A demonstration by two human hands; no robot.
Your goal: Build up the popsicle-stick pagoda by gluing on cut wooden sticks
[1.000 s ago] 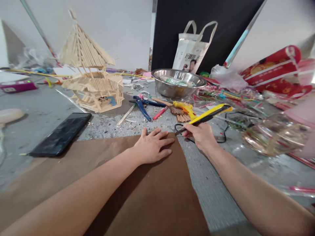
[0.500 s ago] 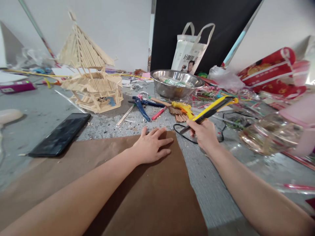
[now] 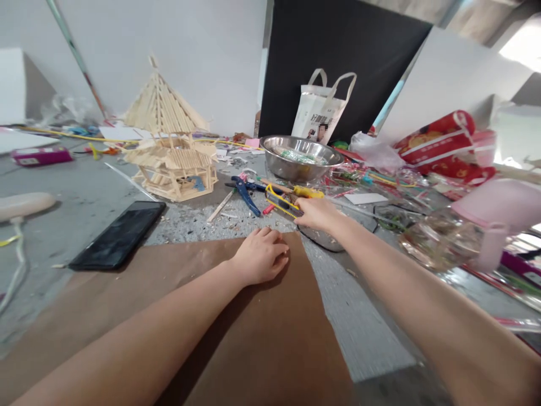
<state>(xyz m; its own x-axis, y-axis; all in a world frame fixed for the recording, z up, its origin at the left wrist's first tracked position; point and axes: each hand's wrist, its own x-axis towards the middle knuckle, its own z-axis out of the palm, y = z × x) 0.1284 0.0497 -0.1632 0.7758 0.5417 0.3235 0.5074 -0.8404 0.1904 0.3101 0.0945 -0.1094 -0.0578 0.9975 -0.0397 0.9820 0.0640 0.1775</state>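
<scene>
The left hand (image 3: 260, 256) rests palm down near the far right corner of the brown sheet (image 3: 291, 327), its fingers loosely bent and slack rather than clenched. Beyond that corner, the right hand (image 3: 316, 214) reaches to the yellow cutter (image 3: 282, 203), fingers at its near end; whether they grip it or merely touch it, I cannot tell. The cutter sits just beside the blue-handled pliers (image 3: 247, 194) and a red pen (image 3: 268, 209). A black phone (image 3: 118, 234) overlaps the sheet's far left edge.
</scene>
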